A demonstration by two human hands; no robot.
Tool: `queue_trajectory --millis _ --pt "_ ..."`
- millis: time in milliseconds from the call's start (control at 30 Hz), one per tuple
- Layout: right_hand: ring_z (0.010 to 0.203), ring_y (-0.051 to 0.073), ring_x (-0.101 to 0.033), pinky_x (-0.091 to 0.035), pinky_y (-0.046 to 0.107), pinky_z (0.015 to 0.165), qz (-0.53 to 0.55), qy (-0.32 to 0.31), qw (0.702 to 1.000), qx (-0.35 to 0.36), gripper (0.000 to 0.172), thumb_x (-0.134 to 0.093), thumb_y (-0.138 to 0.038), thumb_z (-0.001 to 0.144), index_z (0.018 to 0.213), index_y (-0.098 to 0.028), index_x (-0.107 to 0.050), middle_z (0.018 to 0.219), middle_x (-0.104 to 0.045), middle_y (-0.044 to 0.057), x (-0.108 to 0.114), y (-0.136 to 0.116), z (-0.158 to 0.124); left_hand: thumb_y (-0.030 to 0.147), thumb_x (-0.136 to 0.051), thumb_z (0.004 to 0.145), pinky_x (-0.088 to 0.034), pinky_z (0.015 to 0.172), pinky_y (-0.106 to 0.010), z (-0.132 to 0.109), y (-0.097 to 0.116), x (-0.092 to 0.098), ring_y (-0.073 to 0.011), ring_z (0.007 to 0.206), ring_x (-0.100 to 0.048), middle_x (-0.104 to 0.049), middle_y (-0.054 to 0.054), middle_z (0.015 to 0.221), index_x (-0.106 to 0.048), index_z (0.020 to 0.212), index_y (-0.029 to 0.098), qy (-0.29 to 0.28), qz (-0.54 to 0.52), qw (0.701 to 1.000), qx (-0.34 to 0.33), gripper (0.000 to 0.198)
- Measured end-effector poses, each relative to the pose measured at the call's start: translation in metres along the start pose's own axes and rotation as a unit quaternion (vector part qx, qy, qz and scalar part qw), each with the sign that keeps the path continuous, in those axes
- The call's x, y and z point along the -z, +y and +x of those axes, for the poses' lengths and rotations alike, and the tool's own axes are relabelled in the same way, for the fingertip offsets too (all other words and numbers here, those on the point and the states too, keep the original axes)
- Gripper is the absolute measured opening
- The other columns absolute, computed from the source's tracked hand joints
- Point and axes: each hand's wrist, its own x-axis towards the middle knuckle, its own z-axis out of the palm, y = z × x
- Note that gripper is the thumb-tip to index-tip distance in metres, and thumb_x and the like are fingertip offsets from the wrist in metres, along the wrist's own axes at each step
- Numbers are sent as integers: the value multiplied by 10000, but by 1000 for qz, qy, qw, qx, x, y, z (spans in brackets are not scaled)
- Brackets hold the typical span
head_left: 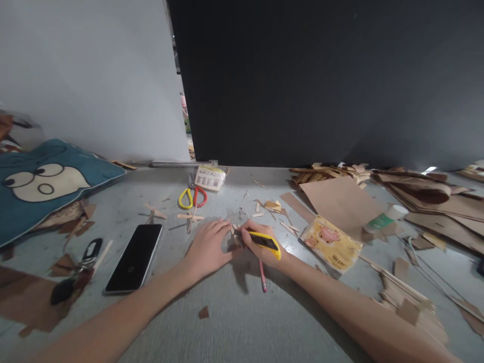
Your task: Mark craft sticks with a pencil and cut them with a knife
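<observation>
My right hand [264, 247] is closed around a yellow utility knife [266, 242], its tip pointing left toward small pale wood pieces [236, 229] on the grey tabletop. A pink pencil [262, 276] sticks out from beneath that hand. Beside it, my left hand [209, 244] lies low on the table, fingers stretched out and thumb apart. Its fingertips are at the wood pieces; whether they press on one I cannot tell. Just beyond are glued-looking crossed wooden sticks [190, 218] and scissors [192, 197] with one yellow and one red handle.
Left: a black-screened phone [134, 259], keys [81, 272] and a blue cartoon cushion [56, 186]. Behind stands a white packet [210, 178] before a dark panel [325, 80]. Right: a yellow tissue pack [330, 244], glue bottle [385, 218], cardboard [340, 201] and wood strips [408, 297].
</observation>
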Motion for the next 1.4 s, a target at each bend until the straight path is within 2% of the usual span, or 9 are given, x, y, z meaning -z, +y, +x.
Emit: queue_trajectory --millis 133,433,567,767,933,1100,1233,1400 --pt "561 147 -615 -495 258 597 20 14 1000 -19 349 -481 -475 1063 890 -211 -629 632 -652 -7 -1 3 0 485 -769 884 -463 1148 -556 1 0 1 -357 1364 -603 -689 -143 1412 -660 1341 198 -6 -1 1000 5 551" --pt "561 154 -606 -501 276 602 5 9 1000 -9 394 -462 -513 1073 870 -212 -615 636 -645 2 0 1 1 446 -778 875 -450 1161 -556 0 2 2 -352 1351 -606 -694 -130 1393 -663 1329 217 4 -27 1000 2 521" --pt "581 157 -638 -497 260 593 -11 4 1000 1 329 -465 -453 1071 882 -220 -600 681 -667 10 0 1 -1 454 -784 867 -449 1164 -555 0 4 5 -360 1372 -588 -674 -136 1426 -661 1336 209 -13 -15 1000 11 543" --pt "583 163 -667 -493 251 589 -60 -18 998 25 114 -491 -289 1006 913 -234 -526 720 -687 17 -6 -3 0 441 -784 857 -454 1152 -567 0 4 4 -364 1360 -593 -677 -140 1417 -665 1329 209 -13 -13 1000 13 539" --pt "518 150 -606 -443 236 535 -33 -31 999 14 126 -489 -252 974 857 -253 -442 653 -626 -13 -5 -9 6 427 -794 860 -453 1149 -578 3 4 5 -364 1345 -592 -688 -131 1383 -690 1294 232 -10 -21 1000 13 487" --pt "497 140 -548 -402 232 510 -25 -54 997 40 118 -503 -246 938 862 -259 -414 627 -578 -34 -3 -8 7 387 -788 880 -460 1147 -565 5 4 6 -359 1344 -591 -678 -124 1382 -702 1277 245 -33 6 999 -1 430" --pt "523 140 -555 -429 239 540 -7 -72 996 49 115 -514 -229 925 885 -259 -410 665 -593 -30 -4 -7 4 360 -782 883 -466 1147 -582 4 7 3 -365 1323 -606 -683 -125 1357 -714 1257 252 -13 -10 1000 4 395" --pt "542 143 -587 -448 240 554 2 -58 997 48 91 -508 -234 936 891 -254 -432 675 -603 -21 -3 -9 4 343 -779 885 -471 1142 -587 2 12 1 -378 1350 -587 -667 -153 1390 -711 1246 218 -6 -13 1000 8 388"
